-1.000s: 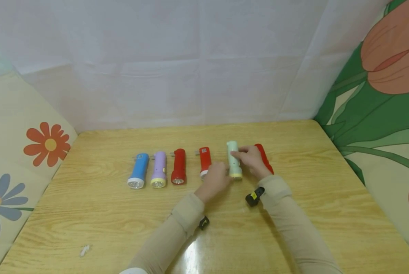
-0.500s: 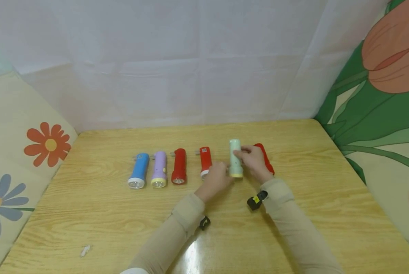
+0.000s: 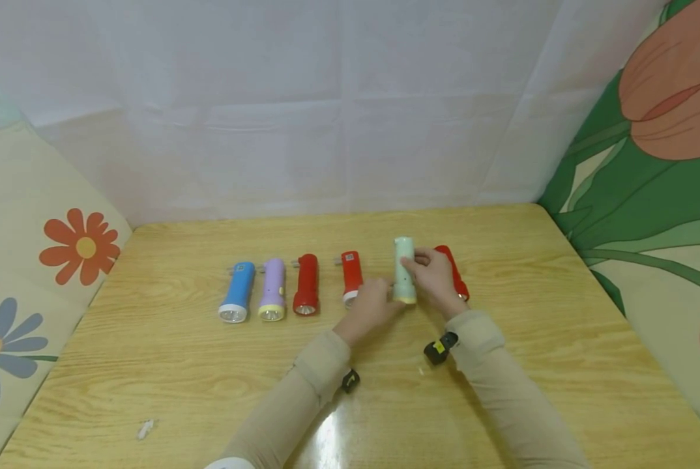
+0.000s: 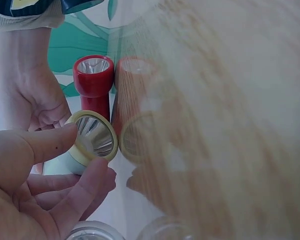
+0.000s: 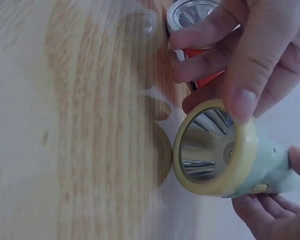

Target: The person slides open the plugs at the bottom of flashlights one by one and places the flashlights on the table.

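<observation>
Right-hand grip [image 3: 434, 277] holds mint flashlight [image 3: 404, 268] by the body; left-hand grip [image 3: 370, 307] pinches its head end. Mint flashlight is right of frame centre, head view. Red flashlight [image 3: 455, 277] just right; blue flashlight [image 3: 240, 283], purple flashlight [image 3: 274, 283] left of centre on bench [image 3: 227, 384].

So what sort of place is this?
Maybe a little corner set up for filming: a table in front of a plain pale sheet, with flower panels on both sides.
</observation>
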{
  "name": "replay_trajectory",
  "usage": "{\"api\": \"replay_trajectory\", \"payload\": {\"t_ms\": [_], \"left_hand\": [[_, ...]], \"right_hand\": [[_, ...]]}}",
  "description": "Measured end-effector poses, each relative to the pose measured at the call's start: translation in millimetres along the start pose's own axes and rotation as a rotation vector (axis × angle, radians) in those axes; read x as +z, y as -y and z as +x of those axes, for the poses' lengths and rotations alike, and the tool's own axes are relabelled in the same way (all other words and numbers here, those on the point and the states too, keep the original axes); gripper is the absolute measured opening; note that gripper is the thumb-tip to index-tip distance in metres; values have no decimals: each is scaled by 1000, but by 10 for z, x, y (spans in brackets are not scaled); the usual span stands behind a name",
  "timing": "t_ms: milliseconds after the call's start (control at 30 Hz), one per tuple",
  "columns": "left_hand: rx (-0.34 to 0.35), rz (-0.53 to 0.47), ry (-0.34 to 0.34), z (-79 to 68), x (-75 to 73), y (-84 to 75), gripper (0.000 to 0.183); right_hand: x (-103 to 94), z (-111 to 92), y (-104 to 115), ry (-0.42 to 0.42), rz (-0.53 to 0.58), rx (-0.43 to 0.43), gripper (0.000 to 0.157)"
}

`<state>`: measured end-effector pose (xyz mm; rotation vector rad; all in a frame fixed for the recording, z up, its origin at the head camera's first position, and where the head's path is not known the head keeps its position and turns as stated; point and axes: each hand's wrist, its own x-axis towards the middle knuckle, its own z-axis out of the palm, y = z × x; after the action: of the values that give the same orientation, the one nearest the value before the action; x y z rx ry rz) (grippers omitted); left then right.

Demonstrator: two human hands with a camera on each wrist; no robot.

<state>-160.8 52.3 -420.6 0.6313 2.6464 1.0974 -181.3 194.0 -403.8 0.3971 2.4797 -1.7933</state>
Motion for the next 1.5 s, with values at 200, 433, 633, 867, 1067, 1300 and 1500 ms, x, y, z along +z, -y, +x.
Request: {"api": "replay_trajectory", "payload": {"t_ms": [200, 433, 633, 867, 1067, 1300, 1500], "left_hand": [[5, 23, -8, 6, -5, 3, 20], [-34, 43, 12, 25, 14, 2, 18], [-32, 69, 9, 25, 5, -9, 16], [-5, 106, 5, 22, -14, -5, 16], [1, 144, 18, 29, -6, -7, 17], [17, 164, 31, 23, -16, -11, 17], [-14, 168, 67, 28, -28, -22, 19]], "right_hand": [[-6, -2, 13, -1, -6, 3, 40], [-3, -39, 16, -21, 11, -32, 44], [13, -76, 22, -28, 18, -65, 42], [18, -92, -2, -40, 21, -135, 42], [-5, -105, -37, -34, 18, -179, 42], [-37, -119, -71, -33, -28, -243, 47], [-41, -121, -96, -15, -28, -276, 46]]}}
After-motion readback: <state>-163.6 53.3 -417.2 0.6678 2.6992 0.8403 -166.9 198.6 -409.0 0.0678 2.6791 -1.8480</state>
